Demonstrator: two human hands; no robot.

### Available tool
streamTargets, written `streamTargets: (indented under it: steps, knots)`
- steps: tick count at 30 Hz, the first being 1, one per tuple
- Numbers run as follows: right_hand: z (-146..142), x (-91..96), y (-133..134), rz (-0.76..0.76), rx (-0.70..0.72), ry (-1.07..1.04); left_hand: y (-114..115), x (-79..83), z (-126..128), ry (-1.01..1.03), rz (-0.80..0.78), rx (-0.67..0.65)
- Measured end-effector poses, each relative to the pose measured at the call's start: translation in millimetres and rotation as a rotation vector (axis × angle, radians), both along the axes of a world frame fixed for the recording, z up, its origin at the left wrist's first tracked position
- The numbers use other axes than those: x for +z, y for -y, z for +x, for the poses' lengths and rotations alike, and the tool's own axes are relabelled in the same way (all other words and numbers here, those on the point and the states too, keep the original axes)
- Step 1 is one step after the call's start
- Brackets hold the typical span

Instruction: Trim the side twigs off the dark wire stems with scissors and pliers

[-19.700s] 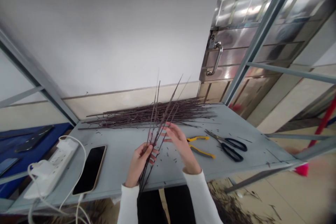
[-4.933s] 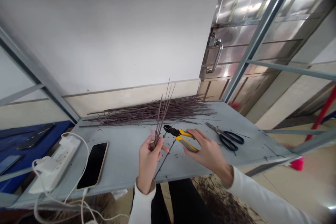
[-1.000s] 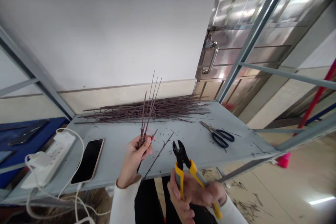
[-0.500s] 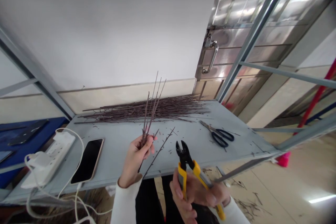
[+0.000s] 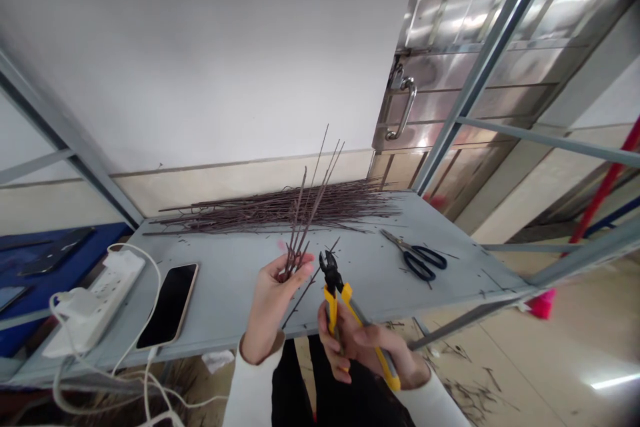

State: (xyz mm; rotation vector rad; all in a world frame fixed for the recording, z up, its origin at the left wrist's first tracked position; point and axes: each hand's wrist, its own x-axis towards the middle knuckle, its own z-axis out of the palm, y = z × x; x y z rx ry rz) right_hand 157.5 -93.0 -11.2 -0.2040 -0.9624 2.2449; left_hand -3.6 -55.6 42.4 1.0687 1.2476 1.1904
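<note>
Okay, so from my end: my right hand (image 5: 363,353) has a firm grip round the yellow handles of the cutters (image 5: 333,300), tips pointing up, just beside a small bunch of thin twigs (image 5: 303,230) clenched in my left hand (image 5: 270,313), standing up with a slight tilt. Past those, the surface (image 5: 225,300) has loose bits (image 5: 235,250) scattered over it, with a phone (image 5: 167,305) and power strip (image 5: 95,303) off left and scissors (image 5: 415,257) off right. A long pile of twigs (image 5: 275,210) lies along the back, against the wall (image 5: 200,80).
</note>
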Motion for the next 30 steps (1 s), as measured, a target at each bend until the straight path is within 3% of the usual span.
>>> streamTargets:
  steps: [8,17,23,26,30]
  knots:
    - [-1.2,-4.7,-0.8,0.037,-0.037,0.100,-2.0,-2.6,1.8,-0.059,0.019,0.073]
    - [3.4,-7.6,1.6,0.021,-0.075,0.145,-0.9,-6.2,1.2,-0.081,0.036,0.031]
    - [30.6,-6.5,9.8,0.006,-0.233,0.250,-0.7,-5.1,-2.8,-0.058,0.070,0.041]
    - [57.4,-15.1,4.2,0.056,-0.421,0.597,0.8,-2.5,-6.9,-0.048,0.068,0.046]
    - [82.9,-44.4,-21.9,0.274,-0.709,1.421,3.0,1.3,-10.6,-0.043,0.054,0.030]
